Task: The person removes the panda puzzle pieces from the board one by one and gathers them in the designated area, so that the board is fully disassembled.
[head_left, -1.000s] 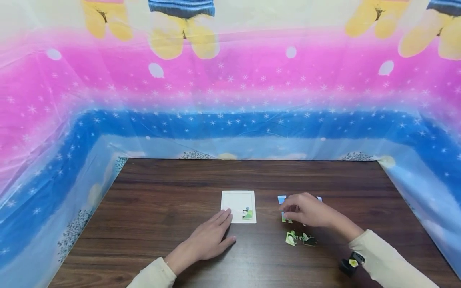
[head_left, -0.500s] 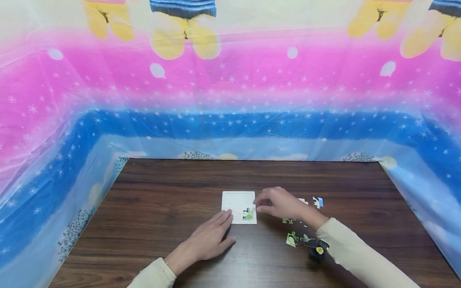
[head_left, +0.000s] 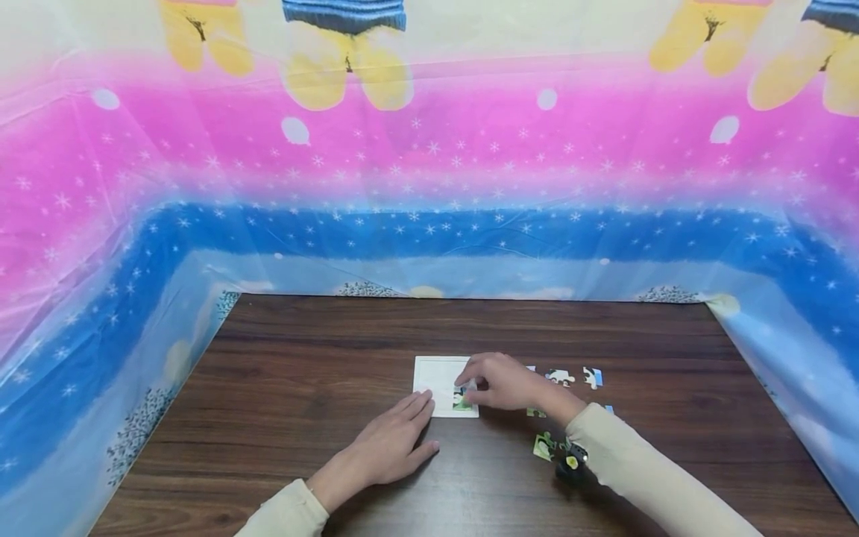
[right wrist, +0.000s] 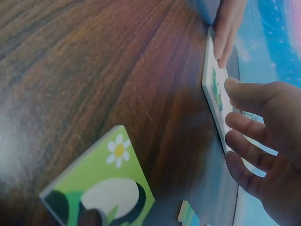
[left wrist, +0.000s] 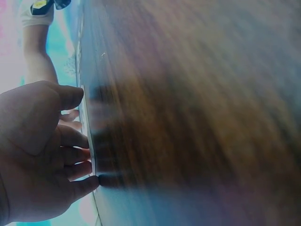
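Observation:
A white puzzle tray (head_left: pixel 435 374) lies on the table, with a green and white puzzle piece (head_left: pixel 460 404) in its lower right corner. My left hand (head_left: pixel 392 441) rests its extended fingers on the tray's lower left edge. Over the tray's right side, my right hand (head_left: pixel 505 382) pinches a small pale puzzle piece (head_left: pixel 470 385), mostly hidden by the fingers. In the right wrist view, the thumb and bent fingers come close to the tray (right wrist: pixel 211 61), where the pinched piece cannot be made out.
Loose puzzle pieces lie right of the tray: a panda-face piece (head_left: pixel 560 377), a blue-edged piece (head_left: pixel 593 377) and a green flower piece (right wrist: pixel 117 176) among several. The right forearm covers some. The brown wooden table (head_left: pixel 302 358) ends at a patterned cloth (head_left: pixel 416 235) behind.
My right hand has moved left from the loose pieces to the tray's right side. My left hand has stayed on the tray's edge.

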`<action>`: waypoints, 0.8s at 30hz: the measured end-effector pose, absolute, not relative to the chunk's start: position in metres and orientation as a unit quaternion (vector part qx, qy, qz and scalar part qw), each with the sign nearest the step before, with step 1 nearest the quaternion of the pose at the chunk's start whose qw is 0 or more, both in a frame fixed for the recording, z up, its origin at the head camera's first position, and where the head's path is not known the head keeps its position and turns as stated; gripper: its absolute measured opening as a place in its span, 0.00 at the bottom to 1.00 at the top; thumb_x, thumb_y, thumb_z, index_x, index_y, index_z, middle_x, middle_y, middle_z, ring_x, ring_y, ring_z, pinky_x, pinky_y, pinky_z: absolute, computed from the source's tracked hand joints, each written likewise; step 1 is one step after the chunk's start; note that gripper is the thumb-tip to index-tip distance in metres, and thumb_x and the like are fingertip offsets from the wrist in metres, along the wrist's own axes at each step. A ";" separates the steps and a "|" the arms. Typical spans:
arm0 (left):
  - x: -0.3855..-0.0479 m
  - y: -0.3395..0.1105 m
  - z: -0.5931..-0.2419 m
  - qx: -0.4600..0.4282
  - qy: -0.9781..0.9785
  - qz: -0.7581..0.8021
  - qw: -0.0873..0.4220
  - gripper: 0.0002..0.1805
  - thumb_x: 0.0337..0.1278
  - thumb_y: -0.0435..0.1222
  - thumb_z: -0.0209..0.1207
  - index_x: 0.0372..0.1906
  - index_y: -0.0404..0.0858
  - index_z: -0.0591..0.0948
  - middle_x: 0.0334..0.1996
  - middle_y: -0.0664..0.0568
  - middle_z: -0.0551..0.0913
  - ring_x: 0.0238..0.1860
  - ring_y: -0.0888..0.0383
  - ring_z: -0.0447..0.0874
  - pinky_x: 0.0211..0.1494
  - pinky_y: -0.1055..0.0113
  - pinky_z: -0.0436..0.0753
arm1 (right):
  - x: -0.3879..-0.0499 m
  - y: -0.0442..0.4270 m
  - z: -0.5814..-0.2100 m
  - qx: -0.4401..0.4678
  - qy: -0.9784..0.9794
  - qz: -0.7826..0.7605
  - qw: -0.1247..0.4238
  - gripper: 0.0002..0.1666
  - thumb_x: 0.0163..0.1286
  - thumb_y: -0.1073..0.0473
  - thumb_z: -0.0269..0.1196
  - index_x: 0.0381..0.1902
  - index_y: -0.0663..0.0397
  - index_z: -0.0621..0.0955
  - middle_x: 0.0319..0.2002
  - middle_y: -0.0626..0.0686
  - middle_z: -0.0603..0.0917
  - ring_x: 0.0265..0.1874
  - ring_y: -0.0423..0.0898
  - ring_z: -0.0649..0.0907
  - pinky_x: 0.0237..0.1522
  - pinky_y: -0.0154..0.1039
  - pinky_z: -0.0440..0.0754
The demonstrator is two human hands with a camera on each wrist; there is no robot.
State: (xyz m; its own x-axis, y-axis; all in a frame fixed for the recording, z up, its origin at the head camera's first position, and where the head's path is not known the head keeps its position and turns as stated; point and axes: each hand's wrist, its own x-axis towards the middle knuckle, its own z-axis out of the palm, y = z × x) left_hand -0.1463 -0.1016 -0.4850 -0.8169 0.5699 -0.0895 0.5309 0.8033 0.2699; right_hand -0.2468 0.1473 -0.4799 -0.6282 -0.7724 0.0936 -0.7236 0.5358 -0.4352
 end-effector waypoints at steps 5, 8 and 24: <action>-0.146 -0.101 -0.485 0.289 0.947 0.116 0.085 0.36 0.76 0.52 0.51 0.74 0.30 0.68 0.78 0.40 0.63 0.79 0.46 0.59 0.78 0.53 0.64 | -0.245 0.143 -0.479 -0.431 0.880 -0.187 0.070 0.14 0.69 0.54 0.71 0.52 0.47 0.89 0.44 0.45 0.85 0.35 0.40 0.81 0.36 0.33 0.79; -0.146 -0.101 -0.484 0.289 0.947 0.112 0.082 0.36 0.76 0.52 0.51 0.74 0.30 0.68 0.78 0.40 0.63 0.78 0.46 0.59 0.78 0.53 0.64 | -0.246 0.142 -0.480 -0.428 0.884 -0.172 0.079 0.15 0.69 0.53 0.71 0.52 0.45 0.89 0.44 0.44 0.84 0.36 0.39 0.80 0.37 0.32 0.79; -0.145 -0.100 -0.484 0.294 0.948 0.096 0.076 0.36 0.76 0.52 0.51 0.74 0.30 0.68 0.77 0.39 0.63 0.78 0.46 0.60 0.78 0.54 0.64 | -0.242 0.141 -0.480 -0.416 0.880 -0.211 0.091 0.14 0.67 0.57 0.72 0.51 0.46 0.89 0.46 0.45 0.87 0.41 0.41 0.83 0.43 0.35 0.82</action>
